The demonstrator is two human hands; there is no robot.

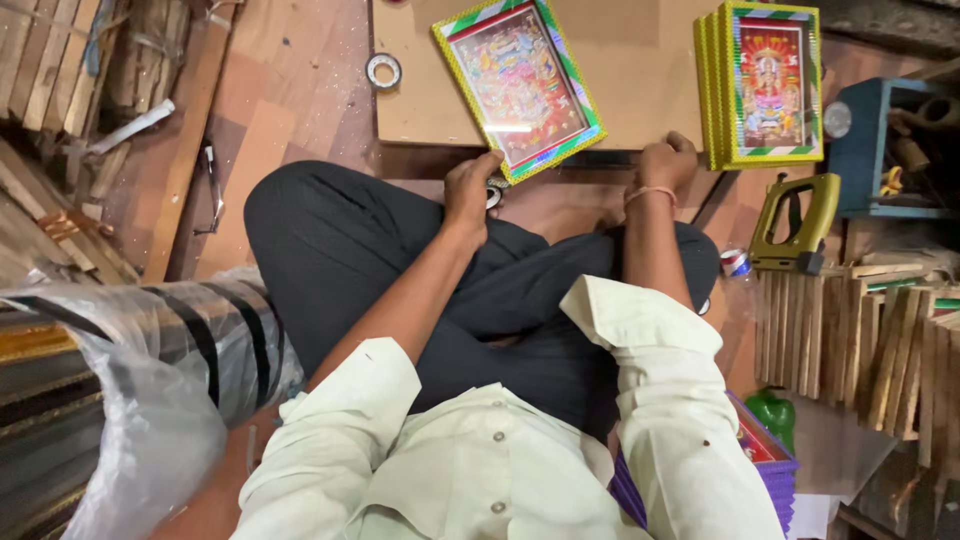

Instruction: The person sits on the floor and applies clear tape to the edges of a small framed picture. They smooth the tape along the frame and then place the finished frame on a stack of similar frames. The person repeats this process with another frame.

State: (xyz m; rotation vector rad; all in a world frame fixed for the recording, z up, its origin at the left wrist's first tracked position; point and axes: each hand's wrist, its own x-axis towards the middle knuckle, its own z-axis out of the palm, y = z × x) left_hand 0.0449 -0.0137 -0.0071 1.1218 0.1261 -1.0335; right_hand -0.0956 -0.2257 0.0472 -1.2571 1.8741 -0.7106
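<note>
I sit cross-legged on the floor in front of a low wooden board (640, 90). My left hand (470, 192) grips the near corner of a framed colourful picture (518, 85) with a yellow-green border, which lies tilted on the board. My right hand (668, 162) rests in a fist at the board's near edge, next to a stack of similar framed pictures (765, 85). Whether the right hand holds anything is hidden.
A yellow staple gun (797, 222) lies to my right, beside bundles of wooden frame strips (860, 340). A tape roll (383, 70) sits on the board's left edge. A blue box (880, 150) stands at right. Plastic-wrapped moulding (130, 380) lies at left.
</note>
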